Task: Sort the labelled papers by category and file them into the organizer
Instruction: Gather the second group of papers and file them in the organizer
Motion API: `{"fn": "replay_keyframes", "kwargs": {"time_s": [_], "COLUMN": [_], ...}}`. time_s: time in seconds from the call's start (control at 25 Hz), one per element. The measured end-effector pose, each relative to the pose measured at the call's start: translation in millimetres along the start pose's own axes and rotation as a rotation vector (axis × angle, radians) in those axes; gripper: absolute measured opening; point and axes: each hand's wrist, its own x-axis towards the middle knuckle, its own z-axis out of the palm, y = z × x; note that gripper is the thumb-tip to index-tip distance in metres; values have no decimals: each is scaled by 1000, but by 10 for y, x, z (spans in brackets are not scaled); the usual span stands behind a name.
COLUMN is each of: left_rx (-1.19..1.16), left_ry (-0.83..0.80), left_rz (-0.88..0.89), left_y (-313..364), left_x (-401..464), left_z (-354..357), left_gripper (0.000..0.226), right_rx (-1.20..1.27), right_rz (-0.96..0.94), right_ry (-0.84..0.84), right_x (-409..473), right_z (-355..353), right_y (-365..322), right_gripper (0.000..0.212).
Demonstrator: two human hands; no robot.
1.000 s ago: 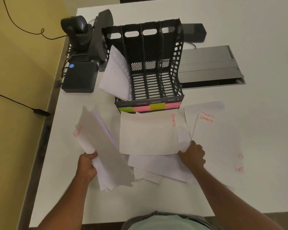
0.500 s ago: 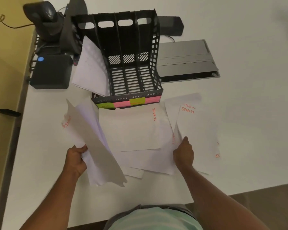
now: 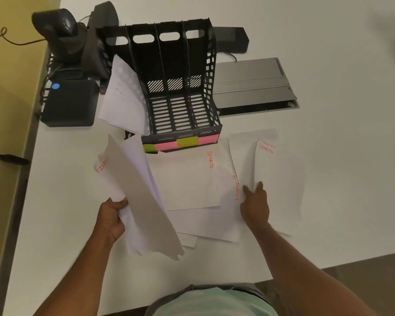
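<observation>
A black slotted organizer (image 3: 209, 71) stands at the back of the white table, with green and pink sticky labels (image 3: 187, 142) on its front lip. Papers (image 3: 123, 99) lean in its leftmost slot. My left hand (image 3: 112, 215) is shut on a lifted sheaf of papers (image 3: 137, 195) marked FINANCE in red. My right hand (image 3: 254, 201) lies with fingers spread on the loose papers, between a FINANCE sheet (image 3: 228, 215) and two SPORTS sheets (image 3: 281, 179). Another SPORTS sheet (image 3: 187, 181) lies flat in front of the organizer.
A black camera on its stand (image 3: 64, 33) and a black box (image 3: 71, 103) sit at the back left, with cables running off the table's left edge. A grey metal cable hatch (image 3: 251, 85) lies right of the organizer. Bare tabletop (image 3: 340, 156) stretches to the right.
My right hand has slid right and opened, uncovering the red FINANCE word on the sheet beneath. My left hand's sheaf has stayed raised; my view has shifted slightly.
</observation>
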Motion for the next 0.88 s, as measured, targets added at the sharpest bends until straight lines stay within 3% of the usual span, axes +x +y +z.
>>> {"fn": "replay_keyframes", "kwargs": {"time_s": [0.08,0.16,0.2,0.28,0.44,0.64,0.88], "left_rx": [14,29,38,67,131,184,266], "left_ry": [28,45,53,69,95,119,137], "left_rz": [5,3,3,3,7,14,18], "left_y": [-7,-12,-18,-33,-30,-16,2], "left_x": [-16,-22,-19,-8,2,49,40], "left_z": [-15,-28,-32,-32,24,77,215], "left_gripper": [38,34,32,33,39,44,30], "right_rx": [-100,-51,-15,-7,-211,-381,-421], "right_rz": [58,-103,-231,-341,-315,-366,-382], "right_ry": [17,166,168,14,-104,-90,-56], "right_x": [-4,20,47,156,496,649,653], "right_z": [130,202,205,140,12,-73,-39], "right_y": [-69,-176,-240,-377,-452,-501,-532], "right_gripper": [40,39,41,52,58,55,47]}}
